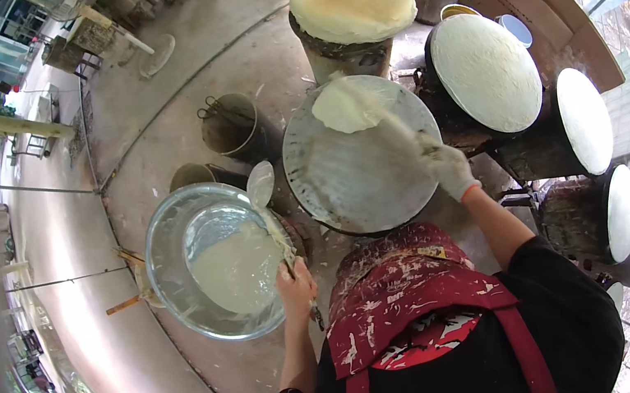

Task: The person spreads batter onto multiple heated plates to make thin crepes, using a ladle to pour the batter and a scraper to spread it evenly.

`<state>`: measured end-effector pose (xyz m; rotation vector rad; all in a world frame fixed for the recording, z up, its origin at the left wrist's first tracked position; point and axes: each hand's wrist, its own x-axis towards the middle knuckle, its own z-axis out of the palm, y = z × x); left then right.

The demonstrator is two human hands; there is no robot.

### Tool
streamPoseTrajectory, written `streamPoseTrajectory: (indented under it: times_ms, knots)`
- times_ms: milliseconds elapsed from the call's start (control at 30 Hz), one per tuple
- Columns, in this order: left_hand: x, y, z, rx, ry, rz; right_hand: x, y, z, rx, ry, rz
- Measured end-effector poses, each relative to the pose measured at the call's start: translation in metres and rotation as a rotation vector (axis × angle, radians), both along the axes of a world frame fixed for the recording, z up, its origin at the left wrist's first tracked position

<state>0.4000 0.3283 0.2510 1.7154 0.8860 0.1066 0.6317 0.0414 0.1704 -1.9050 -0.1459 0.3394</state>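
My left hand (297,290) grips the handle of a batter-coated metal ladle (261,185), held over the right rim of a clear basin (164,284) with pale batter (243,271) inside. My right hand (449,169), in a white work glove, is closed on a blurred tool whose handle (400,127) reaches over a round griddle (366,182). At the griddle's far side a patch of pale batter (347,107) lies by the tool's blurred end; the tool's exact shape cannot be told. Behind it, a stack of round flatbreads (354,2) rests on a drum-like stand.
To the right stand several round griddles covered with pale batter, the nearest (487,74) close to my gloved hand, others (585,120) beyond, some steaming. A metal bucket (234,125) with tongs-like handles stands behind the basin. Cardboard (543,27) leans at the back right.
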Motion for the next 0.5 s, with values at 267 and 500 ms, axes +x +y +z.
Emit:
streamPoseTrajectory:
  times_ms: [267,500]
  knots:
    - [0.006,0.001,0.009,-0.001,0.034,0.077,0.004,0.031,0.012,0.006,0.574,0.086]
    - [0.004,-0.032,0.014,0.008,0.111,0.176,0.084,-0.044,-0.063,0.201,0.289,0.123]
